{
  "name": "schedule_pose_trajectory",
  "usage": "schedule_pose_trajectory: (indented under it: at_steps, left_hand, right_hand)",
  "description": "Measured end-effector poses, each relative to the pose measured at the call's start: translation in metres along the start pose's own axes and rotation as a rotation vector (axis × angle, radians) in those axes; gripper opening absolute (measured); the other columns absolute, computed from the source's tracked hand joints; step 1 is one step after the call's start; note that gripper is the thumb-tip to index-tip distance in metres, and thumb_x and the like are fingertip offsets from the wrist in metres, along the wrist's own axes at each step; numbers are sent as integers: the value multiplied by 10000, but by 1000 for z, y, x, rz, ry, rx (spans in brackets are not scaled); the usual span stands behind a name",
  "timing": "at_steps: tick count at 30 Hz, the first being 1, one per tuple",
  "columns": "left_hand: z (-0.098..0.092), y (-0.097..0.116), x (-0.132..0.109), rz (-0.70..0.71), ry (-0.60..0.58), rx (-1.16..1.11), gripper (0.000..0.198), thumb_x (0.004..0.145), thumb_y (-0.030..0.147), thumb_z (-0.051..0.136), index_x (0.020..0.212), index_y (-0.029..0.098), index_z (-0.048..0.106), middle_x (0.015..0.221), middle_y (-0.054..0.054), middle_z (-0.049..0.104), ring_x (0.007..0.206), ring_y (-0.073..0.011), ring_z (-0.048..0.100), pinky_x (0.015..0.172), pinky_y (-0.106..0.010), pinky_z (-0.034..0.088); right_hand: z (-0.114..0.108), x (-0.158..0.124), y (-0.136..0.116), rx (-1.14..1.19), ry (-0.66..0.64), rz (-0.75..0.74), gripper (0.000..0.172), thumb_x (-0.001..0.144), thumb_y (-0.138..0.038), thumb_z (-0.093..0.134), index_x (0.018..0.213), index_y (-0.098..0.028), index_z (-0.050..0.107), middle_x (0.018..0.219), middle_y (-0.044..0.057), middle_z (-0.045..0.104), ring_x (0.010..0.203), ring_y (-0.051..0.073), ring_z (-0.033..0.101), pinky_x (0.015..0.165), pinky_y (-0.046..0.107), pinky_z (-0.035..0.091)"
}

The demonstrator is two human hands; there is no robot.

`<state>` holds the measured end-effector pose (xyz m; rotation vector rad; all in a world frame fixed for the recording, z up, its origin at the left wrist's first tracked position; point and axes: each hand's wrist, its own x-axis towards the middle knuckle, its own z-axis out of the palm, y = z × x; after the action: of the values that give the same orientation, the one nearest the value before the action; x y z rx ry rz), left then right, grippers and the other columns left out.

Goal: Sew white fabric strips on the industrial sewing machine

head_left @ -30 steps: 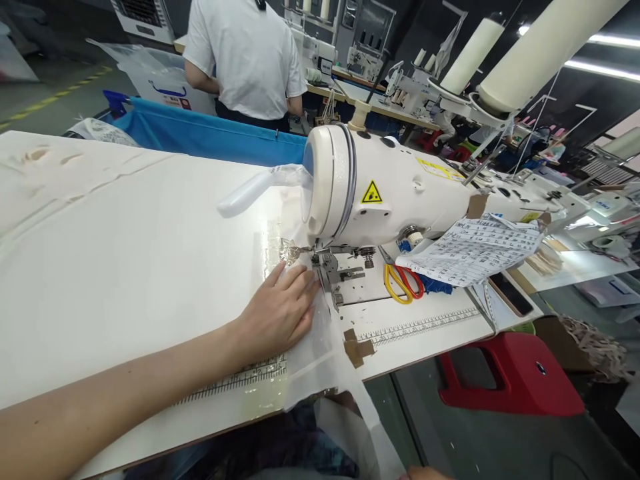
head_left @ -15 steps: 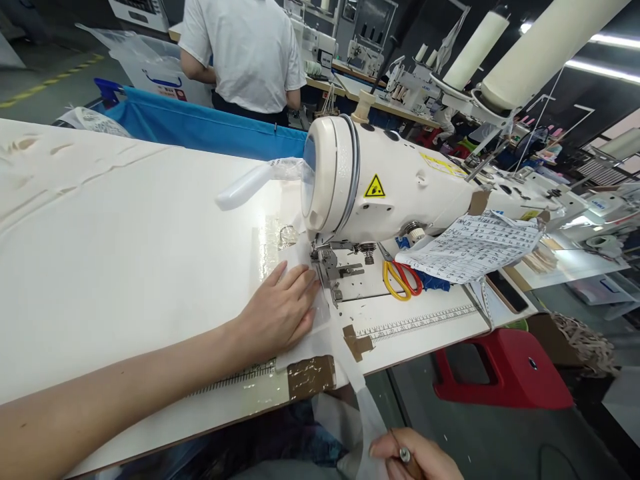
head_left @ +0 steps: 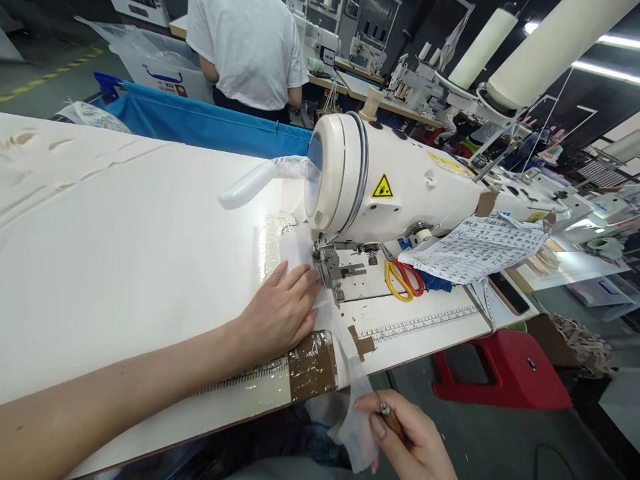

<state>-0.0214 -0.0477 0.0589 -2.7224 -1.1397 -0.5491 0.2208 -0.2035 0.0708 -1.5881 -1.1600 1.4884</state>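
Bright, even indoor light fills the frame; strip lamps [head_left: 607, 72] glow at the upper right against a dark ceiling. Glare glints off the clear tape [head_left: 267, 243] at centre. Shadows are faint and soft. Wide-lens distortion bends the edges

The bottom edge is cutting off the right hand [head_left: 410, 443], whose fingers are hiding most of a thin tool [head_left: 386, 411]. The left hand [head_left: 280, 310] is covering part of the white fabric [head_left: 297, 250]. The printed sheet [head_left: 475, 247] is showing lettering too small to read; the top edge is cropping a co-worker [head_left: 250, 47].
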Motion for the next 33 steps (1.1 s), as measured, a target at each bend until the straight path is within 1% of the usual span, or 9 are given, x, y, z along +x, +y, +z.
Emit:
schedule_pose_trajectory:
  at_steps: [3, 8, 12, 14, 16, 20, 24, 28, 33]
  left_hand:
    - [1, 0, 0, 0, -2, -2, 410, 1007, 256, 365, 1267, 65, 618, 1310, -177, 594, 1224, -319, 510, 1081, -529, 380]
    - [1, 1, 1, -1, 16, -11, 396, 994, 244, 388, 1261, 59, 615, 1297, -175, 595, 1226, -321, 513, 1079, -530, 379]
    - [1, 2, 2, 1, 28, -21, 386, 987, 239, 406, 1254, 54, 614, 1286, -175, 592, 1236, -321, 494, 1092, -507, 373]
    - [1, 1, 3, -5, 28, -15, 375, 978, 233, 417, 1224, 42, 626, 1227, -175, 601, 1184, -320, 501, 1066, -484, 395]
    - [1, 1, 5, -10, 17, 18, 352, 969, 215, 428, 1182, 38, 646, 1119, -166, 608, 1068, -310, 518, 968, -456, 444]
    - [-2, -3, 9, -7, -37, 128, 345, 961, 122, 416, 1209, 34, 639, 975, -147, 591, 900, -286, 499, 771, -410, 450]
    - [-5, -6, 11, 2, -57, 134, 425, 864, -17, 396, 1220, 22, 625, 1062, -170, 600, 963, -291, 499, 794, -396, 446]
    - [-3, -8, 7, 18, -12, 124, 360, 950, 118, 403, 1212, 27, 633, 1094, -185, 611, 1015, -318, 512, 795, -422, 451]
    - [0, -8, 5, 19, 12, 110, 409, 986, 188, 354, 1253, 26, 618, 1150, -183, 607, 1083, -320, 519, 835, -431, 459]
  right_hand:
    - [-1, 9, 1, -47, -22, -40, 469, 964, -638, 608, 1099, -209, 743, 738, 19, 541, 624, 174, 635, 622, 251, 511]
    - [1, 22, -4, -123, -127, -103, 429, 1021, -568, 542, 1181, -205, 706, 760, 24, 552, 642, 178, 642, 619, 251, 520]
    - [6, 29, -11, -146, -133, -182, 400, 1041, -524, 521, 1187, -196, 695, 786, 28, 589, 614, 161, 653, 608, 239, 491]
    - [8, 32, -13, -132, -128, -191, 388, 1040, -514, 530, 1178, -190, 692, 771, 23, 598, 587, 155, 653, 593, 234, 484]
    - [11, 35, -14, -101, -116, -183, 389, 1028, -521, 552, 1167, -186, 692, 776, 24, 613, 565, 155, 655, 586, 239, 490]
    - [24, 35, -9, 117, -101, -91, 412, 983, -555, 629, 1179, -196, 680, 834, 20, 630, 576, 175, 699, 603, 261, 531]
    - [47, 29, -2, 506, -104, 80, 505, 902, -561, 749, 1201, -172, 632, 806, 8, 660, 590, 201, 725, 642, 294, 564]
    - [64, 23, -2, 693, -83, 202, 677, 796, -595, 844, 1207, -132, 569, 713, 32, 699, 605, 244, 738, 611, 315, 574]
    - [65, 23, -9, 680, -80, 191, 685, 778, -601, 857, 1180, -123, 574, 709, 22, 702, 569, 198, 722, 588, 273, 554]
